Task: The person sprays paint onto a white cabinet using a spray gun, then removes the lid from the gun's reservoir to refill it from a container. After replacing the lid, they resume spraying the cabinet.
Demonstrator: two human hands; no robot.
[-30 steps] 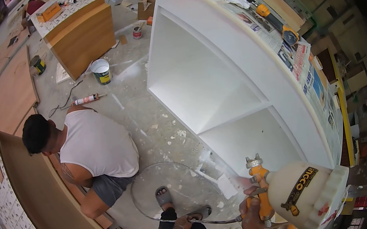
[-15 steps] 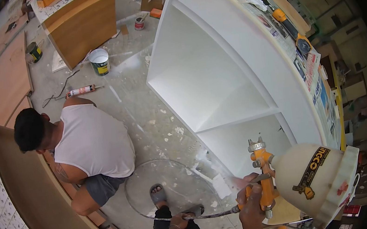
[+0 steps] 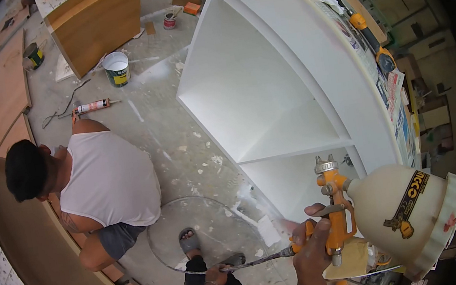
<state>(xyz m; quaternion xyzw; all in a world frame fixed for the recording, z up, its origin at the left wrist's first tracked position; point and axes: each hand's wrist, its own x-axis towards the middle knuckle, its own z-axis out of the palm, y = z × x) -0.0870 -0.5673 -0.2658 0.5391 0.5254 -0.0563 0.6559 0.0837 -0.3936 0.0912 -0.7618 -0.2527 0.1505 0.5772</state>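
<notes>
— In the head view, where is the spray gun [image 3: 337,217] sitting?
— At the lower right, in the right hand [image 3: 312,253]. Its nozzle [image 3: 326,165] is pointing away from the person, towards the open white cabinet [image 3: 333,58], and its cup [image 3: 388,201] is leaning out to the right, probably leaving the fingers room.
— And the hose [image 3: 256,261]?
— It's running from the gun to the left hand [image 3: 216,275] and looping on the floor [image 3: 186,177]. I'd guess the left hand is taking the hose's weight off the gun.
— Why the newspaper [image 3: 395,87]?
— It's covering the cabinet's top, likely shielding it from paint.
— How are the hands gripping?
— The right is wrapping its fingers round the handle, with the forearm rising from the bottom edge. One finger is reaching near the trigger [image 3: 331,209]; whether it's pressing, I can't tell. The left is curling round the hose, low before the legs, its forearm slanting in from below.
— Anyone close?
— A co-worker [image 3: 108,182] is crouching to the left, head bent, well apart from the gun.
</notes>
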